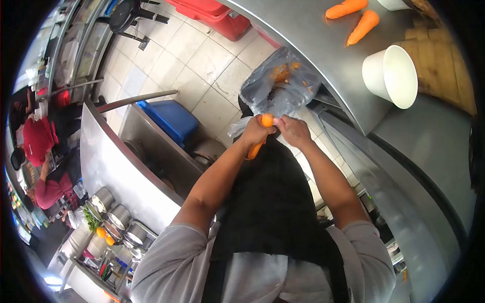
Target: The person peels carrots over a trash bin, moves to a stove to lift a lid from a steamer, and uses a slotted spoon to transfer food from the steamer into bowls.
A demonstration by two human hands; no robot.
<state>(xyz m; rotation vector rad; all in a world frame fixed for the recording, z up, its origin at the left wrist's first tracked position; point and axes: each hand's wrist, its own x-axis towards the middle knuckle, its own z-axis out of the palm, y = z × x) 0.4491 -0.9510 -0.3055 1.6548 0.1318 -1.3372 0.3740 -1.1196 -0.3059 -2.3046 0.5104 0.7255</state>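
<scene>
An orange carrot [267,120] is gripped in my left hand [253,133], with one end showing above the fist and the other below it. Close beside its upper end is my right hand [295,132], fingers closed; whatever they hold is hidden. Just beyond both hands, a translucent plastic bag [256,97] hangs open with orange peelings [281,74] inside. Two more carrots, one farther back [347,8] and one nearer [363,27], lie on the steel counter [323,38] at upper right.
A white tub [375,74] stands on the right-hand counter beside a slatted wooden board [438,68]. To the left are a blue bin [174,120] and a steel worktop [118,166]. A red container [217,20] and black stool [124,17] stand on the tiles. People in red work far left.
</scene>
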